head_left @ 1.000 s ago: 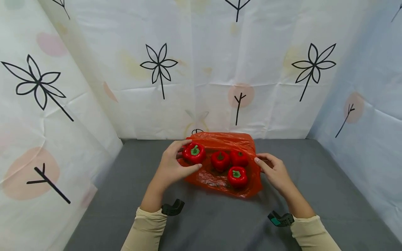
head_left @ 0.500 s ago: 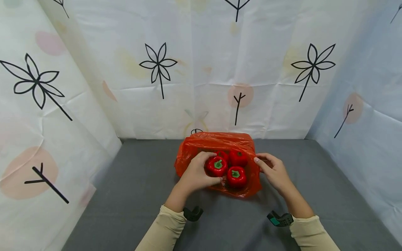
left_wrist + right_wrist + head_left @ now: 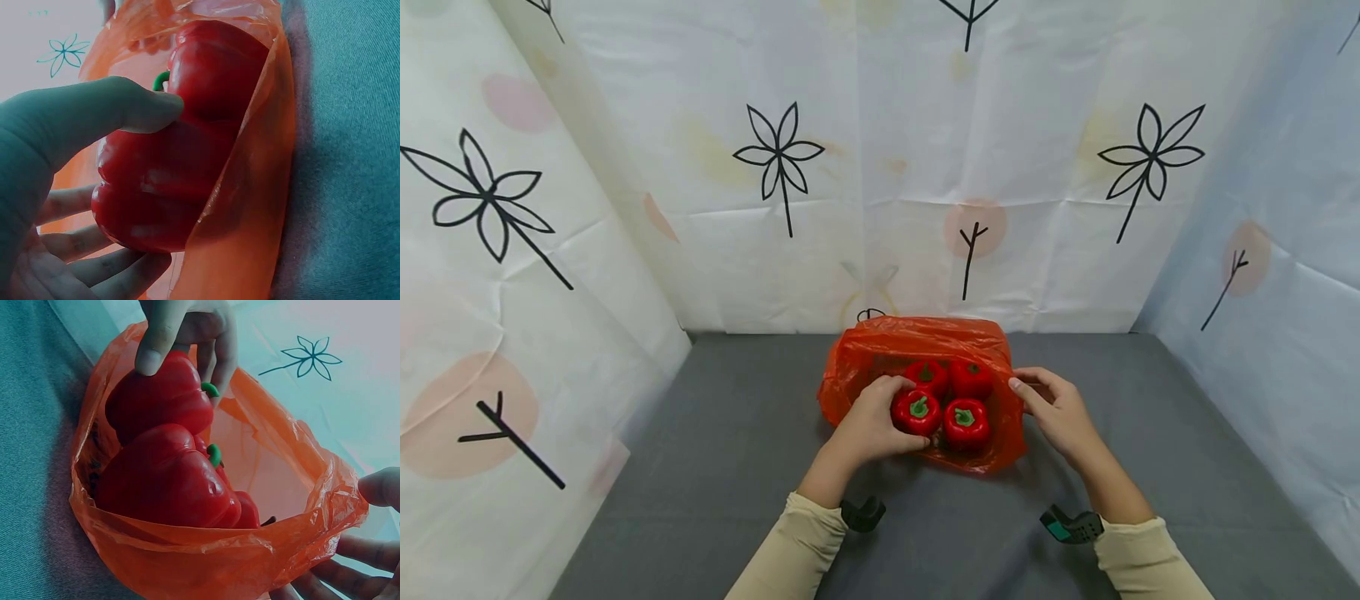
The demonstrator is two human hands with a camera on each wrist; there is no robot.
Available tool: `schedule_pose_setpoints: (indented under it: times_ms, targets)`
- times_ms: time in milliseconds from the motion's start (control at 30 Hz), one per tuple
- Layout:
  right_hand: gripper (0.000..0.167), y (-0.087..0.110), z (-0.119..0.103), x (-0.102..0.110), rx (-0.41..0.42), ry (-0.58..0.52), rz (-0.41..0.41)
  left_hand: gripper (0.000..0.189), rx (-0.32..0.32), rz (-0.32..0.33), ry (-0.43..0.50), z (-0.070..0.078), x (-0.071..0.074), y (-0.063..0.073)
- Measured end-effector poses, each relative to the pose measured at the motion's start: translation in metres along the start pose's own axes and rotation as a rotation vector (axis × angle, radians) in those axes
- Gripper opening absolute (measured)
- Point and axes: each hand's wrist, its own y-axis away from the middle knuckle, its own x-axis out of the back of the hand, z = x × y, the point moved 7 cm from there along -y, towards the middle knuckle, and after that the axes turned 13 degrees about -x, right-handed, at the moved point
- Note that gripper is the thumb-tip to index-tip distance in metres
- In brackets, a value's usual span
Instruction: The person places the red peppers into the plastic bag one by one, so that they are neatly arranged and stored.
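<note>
My left hand [image 3: 868, 429] grips a red bell pepper [image 3: 917, 412] with a green stem, thumb on the near side and fingers behind. That pepper sits within the mouth of an orange plastic bag [image 3: 925, 333]. Beside it in the bag lies another red bell pepper [image 3: 966, 425], also green-stemmed. Behind these are two red, rounded items [image 3: 927, 375] with darker stems, partly hidden. At the bag's right side my right hand [image 3: 1060, 408] pinches the rim between thumb and fingers. The right wrist view shows the mouth spread wide, with the held pepper [image 3: 165, 400] against its neighbour [image 3: 169, 478].
Grey cloth [image 3: 737, 408] covers the table under the bag. A white patterned curtain [image 3: 880, 167] rises along the back and both sides. Black straps [image 3: 861, 512] are worn on both wrists.
My left hand has carried the pepper rightward and toward me, from the bag's left edge to beside the front pepper. The bag's left side now stands raised. My right hand stays put.
</note>
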Motion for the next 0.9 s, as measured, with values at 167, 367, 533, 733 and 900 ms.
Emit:
schedule_pose_setpoints:
  times_ms: [167,367,533,733,900]
  targets:
    - [0.043,0.0,0.001,0.0,-0.004,0.001,-0.004,0.072,0.012,-0.011,0.0,-0.004,-0.003,0.002]
    - [0.044,0.0,0.0,0.0,-0.007,0.012,-0.007,0.073,0.022,-0.021,0.004,-0.007,-0.006,0.003]
    - [0.044,0.001,0.0,0.0,-0.011,0.017,-0.007,0.075,0.021,-0.031,0.015,-0.008,-0.009,0.003]
    - [0.043,0.002,0.0,0.0,-0.005,0.027,-0.002,0.077,0.047,-0.056,0.021,-0.008,-0.011,0.004]
    - [0.039,0.002,-0.005,0.005,0.047,0.06,0.028,0.081,0.049,-0.076,0.003,-0.006,-0.012,0.005]
